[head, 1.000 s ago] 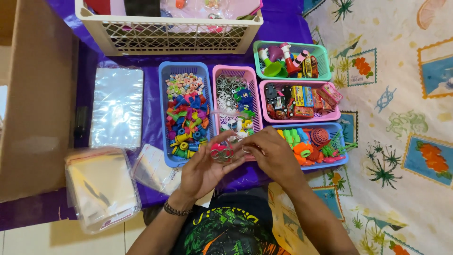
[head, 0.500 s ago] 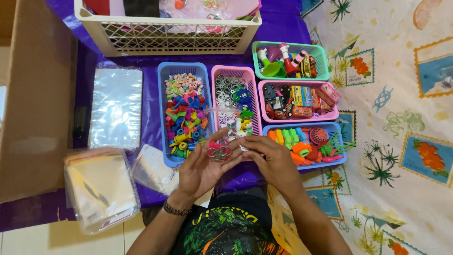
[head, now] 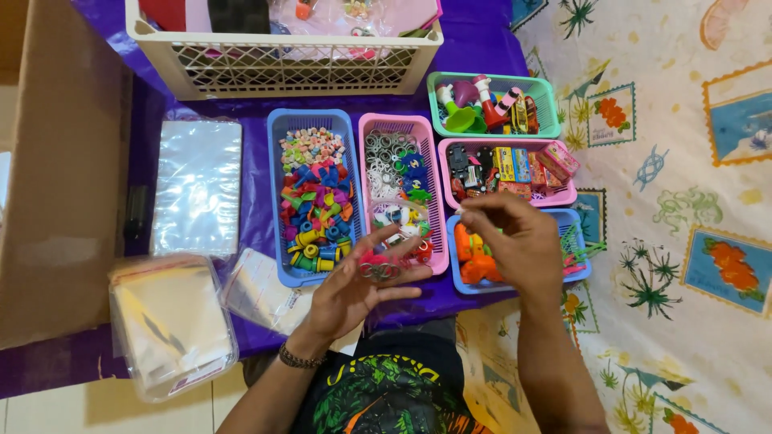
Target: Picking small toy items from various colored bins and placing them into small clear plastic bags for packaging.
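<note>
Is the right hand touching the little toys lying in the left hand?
Apart. The head view shows the right hand lifted over the blue basket, with a clear gap to the small toys resting in the left hand.

A crate [head: 281,60] is set at the far edge of the cloth [head: 482,40]. Just near of it, five baskets are grouped: two long ones side by side, the left basket [head: 277,201] and the middle basket [head: 434,201], with three short ones stacked far to near on their right. A stack of clear bags [head: 197,185] is laid left of the baskets, and a lidded tub [head: 169,325] is placed nearer, beside a small bag packet [head: 257,289]. A cardboard sheet [head: 56,177] is stood at the far left.
</note>
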